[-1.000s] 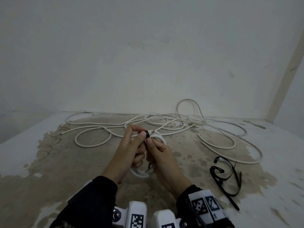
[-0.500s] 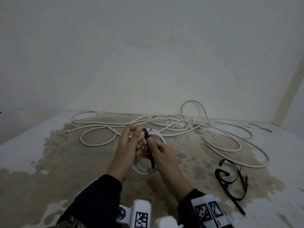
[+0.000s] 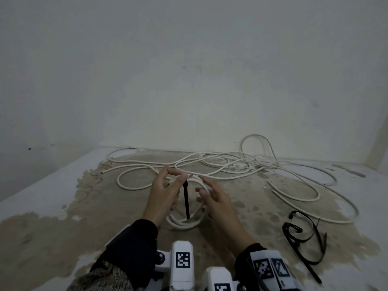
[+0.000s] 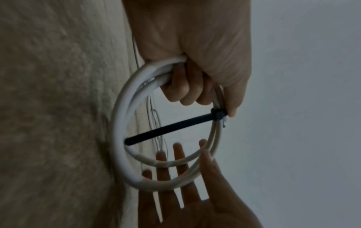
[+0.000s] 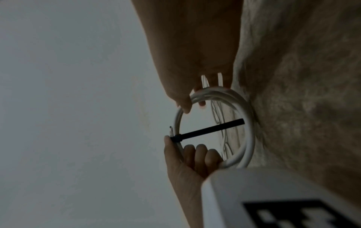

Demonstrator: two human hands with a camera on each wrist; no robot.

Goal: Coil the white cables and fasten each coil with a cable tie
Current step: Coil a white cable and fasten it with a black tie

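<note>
My left hand (image 3: 168,185) holds a small coil of white cable (image 3: 184,222) upright above the floor. In the left wrist view its fingers (image 4: 181,89) curl round the coil (image 4: 121,138) and the thumb presses the head of a black cable tie (image 4: 218,115). The tie (image 3: 186,200) is cinched round the top of the coil, and its tail hangs down across the ring. My right hand (image 3: 207,192) is beside the coil with straight, spread fingers (image 4: 179,155), holding nothing. In the right wrist view the tie (image 5: 207,131) crosses the coil (image 5: 248,138).
Long loose white cables (image 3: 231,164) sprawl over the stained floor (image 3: 105,206) beyond my hands, up to the wall. Several black cable ties (image 3: 302,234) lie in a curled bunch on the floor at the right.
My right hand has let go of the tie's tail and opened, moving a little right. The tail now hangs straight down across the coil. My left hand still holds the coil.
</note>
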